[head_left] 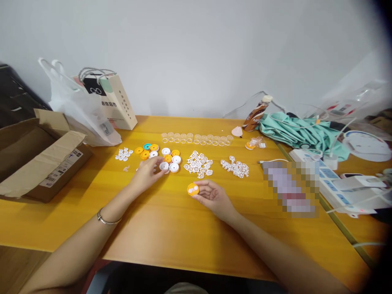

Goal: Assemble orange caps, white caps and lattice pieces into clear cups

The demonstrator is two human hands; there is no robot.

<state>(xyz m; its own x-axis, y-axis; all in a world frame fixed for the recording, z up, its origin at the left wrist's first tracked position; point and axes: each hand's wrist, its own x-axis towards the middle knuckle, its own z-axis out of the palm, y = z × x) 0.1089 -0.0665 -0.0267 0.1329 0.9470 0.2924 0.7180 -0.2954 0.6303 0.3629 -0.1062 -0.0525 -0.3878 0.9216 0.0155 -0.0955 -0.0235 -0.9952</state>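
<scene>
Cardboard box [36, 159] is set at the left edge of the tabletop [171, 241]. L. hand [147, 173] is laid beside the cap cluster [165, 157], fingertips touching a white cap [164, 166]; grasp can't be confirmed. Orange cap [192, 189] is pinched by R. hand [212, 196] at tabletop centre, near white insert pile [198, 164].

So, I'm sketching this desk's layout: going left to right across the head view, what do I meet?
Cardboard box → left hand → orange cap → right hand → brown bottle → white power strip.
</scene>
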